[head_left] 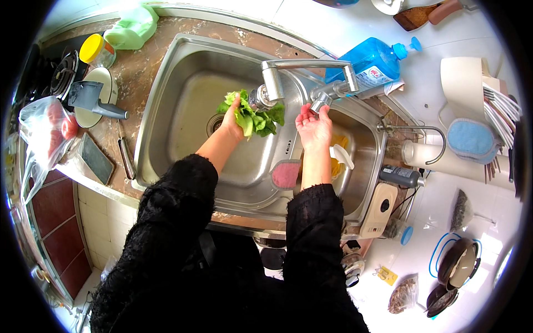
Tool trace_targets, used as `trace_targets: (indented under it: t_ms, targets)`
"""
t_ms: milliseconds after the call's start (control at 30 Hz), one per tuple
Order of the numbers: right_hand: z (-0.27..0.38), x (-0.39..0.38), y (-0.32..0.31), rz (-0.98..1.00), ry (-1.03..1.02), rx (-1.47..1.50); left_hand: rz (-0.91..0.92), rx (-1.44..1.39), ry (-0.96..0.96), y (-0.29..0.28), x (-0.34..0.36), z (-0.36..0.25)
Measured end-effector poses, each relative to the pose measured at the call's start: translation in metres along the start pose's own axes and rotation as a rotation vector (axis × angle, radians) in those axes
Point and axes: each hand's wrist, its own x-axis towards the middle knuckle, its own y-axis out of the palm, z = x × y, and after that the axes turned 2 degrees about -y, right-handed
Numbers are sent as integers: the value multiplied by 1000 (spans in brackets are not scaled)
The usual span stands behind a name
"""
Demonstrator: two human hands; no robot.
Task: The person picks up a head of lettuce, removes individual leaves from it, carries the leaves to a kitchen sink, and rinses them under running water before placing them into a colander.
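Note:
My left hand is closed round a bunch of green leafy lettuce over the large left sink basin. The leaves sit right under the spray head of the chrome faucet; whether water runs is hard to make out. My right hand is turned palm up just below the faucet's base, its thumb and fingers apart. I cannot tell whether the fingertips touch the metal. Below that hand, the small right basin holds a white-handled item and something yellow.
A pink sponge pad lies on the divider between the basins. Behind the faucet stands a blue pump bottle. On the left counter are a grey cleaver, a phone, a peeler and a bag of red produce.

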Motion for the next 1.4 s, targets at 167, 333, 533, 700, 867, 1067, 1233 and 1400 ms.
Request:
trace_targets:
  t_ms: [167, 333, 533, 700, 867, 1067, 1233, 1400]
  targets:
    - [4, 5, -6, 16, 27, -11, -144, 315, 177, 27, -12, 21]
    - [2, 4, -2, -15, 49, -48, -105, 771, 431, 35, -19, 28]
    - [3, 8, -7, 27, 40, -40, -328, 1927, 784, 28, -30, 36]
    - [0, 4, 2, -15, 20, -51, -385, 1967, 876, -1, -16, 28]
    - [0, 5, 3, -69, -19, -60, -353, 1912, 833, 3, -26, 16]
    - [1, 11, 10, -186, 13, -129, -324, 1882, 747, 6, -45, 0]
    - [-1, 7, 5, -154, -23, -176, -357, 1831, 790, 4, -51, -3]
    - [-34, -20, 12, -256, -194, -249, -150, 1622, 757, -4, -67, -6]
